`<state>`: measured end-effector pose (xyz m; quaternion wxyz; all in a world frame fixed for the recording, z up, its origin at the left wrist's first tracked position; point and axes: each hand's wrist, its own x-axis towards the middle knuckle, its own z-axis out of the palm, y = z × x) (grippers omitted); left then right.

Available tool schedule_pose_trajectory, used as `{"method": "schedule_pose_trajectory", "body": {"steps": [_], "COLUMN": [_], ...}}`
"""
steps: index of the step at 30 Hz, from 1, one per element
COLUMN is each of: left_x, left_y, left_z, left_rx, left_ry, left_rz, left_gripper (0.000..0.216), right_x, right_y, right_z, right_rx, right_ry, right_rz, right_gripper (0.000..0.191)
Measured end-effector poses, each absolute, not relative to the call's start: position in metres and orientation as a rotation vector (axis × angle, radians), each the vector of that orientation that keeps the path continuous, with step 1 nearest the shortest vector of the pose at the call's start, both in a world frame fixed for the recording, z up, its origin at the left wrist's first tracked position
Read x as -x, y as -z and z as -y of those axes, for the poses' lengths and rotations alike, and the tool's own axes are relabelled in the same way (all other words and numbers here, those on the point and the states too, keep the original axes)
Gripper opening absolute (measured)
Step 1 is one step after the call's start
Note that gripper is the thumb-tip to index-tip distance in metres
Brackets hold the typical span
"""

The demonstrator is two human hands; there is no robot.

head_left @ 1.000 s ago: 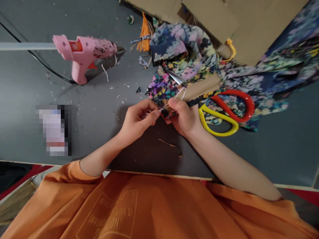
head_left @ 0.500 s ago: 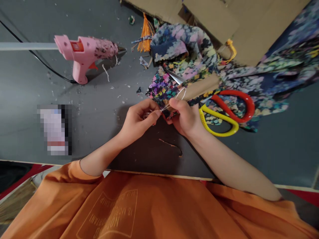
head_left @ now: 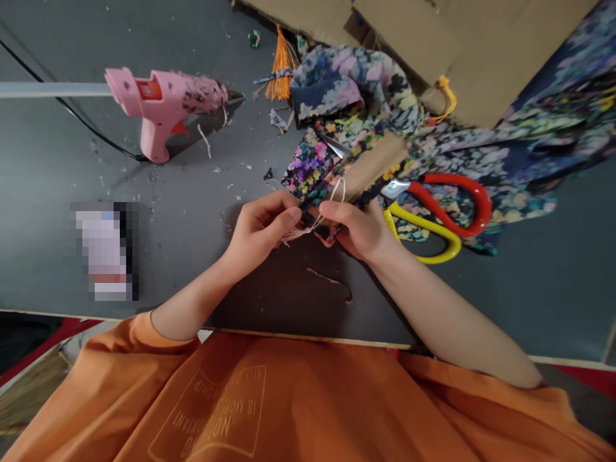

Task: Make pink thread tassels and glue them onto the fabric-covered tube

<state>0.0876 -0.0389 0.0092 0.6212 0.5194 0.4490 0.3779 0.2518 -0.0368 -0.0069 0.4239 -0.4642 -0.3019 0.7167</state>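
A strip of cardboard (head_left: 375,163) edged with dark floral fabric slants up and right from between my hands. My right hand (head_left: 359,228) is closed around its near end, the thumb pressing a white tassel's cord loop (head_left: 341,188) against it. Across from it, my left hand (head_left: 264,228) pinches the strip's dark fabric corner with thumb and forefinger. Pale tassel threads (head_left: 293,237) hang just below the left fingertips. Scissors with one red and one yellow handle (head_left: 455,205) lie right of my right hand, their blades partly under the strip.
A pink glue gun (head_left: 166,102) with a long glue stick lies at left, above a blurred-out phone-like object (head_left: 106,250). Floral fabric (head_left: 356,83), an orange tassel (head_left: 280,67) and cardboard (head_left: 505,58) lie at the back. A thin dark scrap (head_left: 332,282) is nearer me.
My left fingers have let go of the tassel's knot and now pinch the strip's corner. The tassel threads drop lower, and the strip and loop have shifted slightly left.
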Motion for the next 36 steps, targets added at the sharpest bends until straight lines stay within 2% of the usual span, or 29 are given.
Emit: {"method": "schedule_pose_trajectory", "body": {"steps": [6,13,17,26,31,36], "left_x": [-0.0894,-0.0889,-0.0879,-0.0841,-0.0826,-0.0815], "left_y": [-0.007,-0.0098,-0.01,-0.0126,-0.011,-0.0053], "left_z": [0.0435,0.0463,0.0448,0.0442,0.0413,0.0418], "left_rx": [-1.224,-1.527,-1.575,-1.578,-1.558,-1.483], "left_ry": [-0.978,-0.971,-0.953,-0.92,-0.982,-1.107], "left_rz": [-1.092,-1.197,-1.182,-1.179,-1.186,-1.166], "left_gripper": [0.031,0.026,0.027,0.027,0.029,0.03], "right_x": [-0.2436,-0.251,-0.2492,-0.2446,-0.2435,-0.2422], "right_y": [0.0092,0.013,0.008,0.0058,0.0069,0.0069], "right_z": [0.0288,0.0337,0.0326,0.0314,0.0316,0.0283], "right_rx": [0.984,1.08,1.035,1.048,1.04,1.019], "right_ry": [-1.693,-1.64,-1.624,-1.573,-1.554,-1.481], "right_rz": [0.661,0.807,0.664,0.504,0.502,0.393], "right_gripper": [0.049,0.031,0.025,0.032,0.026,0.03]}}
